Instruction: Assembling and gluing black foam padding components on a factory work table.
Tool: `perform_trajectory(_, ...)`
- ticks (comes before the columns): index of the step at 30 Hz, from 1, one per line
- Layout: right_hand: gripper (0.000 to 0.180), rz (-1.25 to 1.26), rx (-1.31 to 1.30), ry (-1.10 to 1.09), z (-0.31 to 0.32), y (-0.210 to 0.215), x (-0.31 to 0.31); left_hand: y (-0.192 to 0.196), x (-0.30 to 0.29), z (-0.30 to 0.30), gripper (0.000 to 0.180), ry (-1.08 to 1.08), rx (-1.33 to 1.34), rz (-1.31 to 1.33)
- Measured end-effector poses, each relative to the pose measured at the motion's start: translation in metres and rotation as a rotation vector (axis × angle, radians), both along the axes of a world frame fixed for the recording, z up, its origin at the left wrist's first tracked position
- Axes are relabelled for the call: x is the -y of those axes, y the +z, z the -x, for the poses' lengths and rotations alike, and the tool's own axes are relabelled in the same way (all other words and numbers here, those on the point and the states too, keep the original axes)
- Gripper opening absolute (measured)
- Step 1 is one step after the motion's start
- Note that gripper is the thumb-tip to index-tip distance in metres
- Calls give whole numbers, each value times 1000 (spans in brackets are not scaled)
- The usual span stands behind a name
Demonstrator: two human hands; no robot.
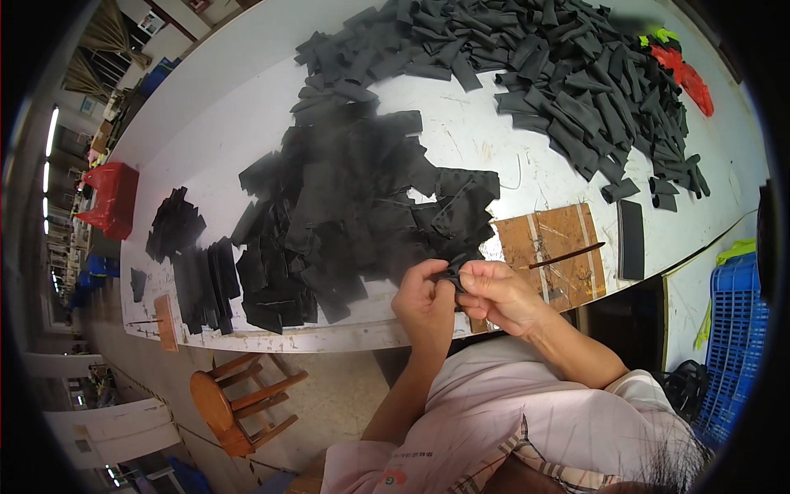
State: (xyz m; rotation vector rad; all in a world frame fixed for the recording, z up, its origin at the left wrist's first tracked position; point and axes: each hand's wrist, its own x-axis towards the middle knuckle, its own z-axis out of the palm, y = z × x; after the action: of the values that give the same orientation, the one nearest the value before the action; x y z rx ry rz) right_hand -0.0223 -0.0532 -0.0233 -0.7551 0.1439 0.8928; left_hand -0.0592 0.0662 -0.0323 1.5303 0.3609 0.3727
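In front of my body, my left hand [425,301] and my right hand [504,297] meet at the table's near edge. Between their fingertips they pinch a small black fabric piece [453,270], mostly covered by the fingers. Just beyond lies a broad heap of flat black fabric pieces [329,193]. A worn brown board [568,239] lies to the right of my hands, with a thin dark stick [568,257] across it. Beside the board rests a flat dark strip [631,240]. Farther back spreads a large pile of dark fabric tubes [576,90].
The white table [469,132] curves around in front of me. Left on it are smaller black stacks [206,284] and a red bag [111,198] at its edge. A red cloth [685,74] lies far right. A wooden stool [239,399] and blue crate [732,329] stand nearby.
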Motion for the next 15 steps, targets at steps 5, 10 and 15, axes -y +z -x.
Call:
perform_trajectory(5,13,117,143,-13,-5,-2,10,18,-13,4,31,-214,-142,665)
perform_trajectory(10,5,-119,318,-26,4,20,20,46,-5,12,43,-769,-6,1046)
perform_trajectory(15,14,429,983,-234,14,45,45,49,16,11,22,-489,137,-114)
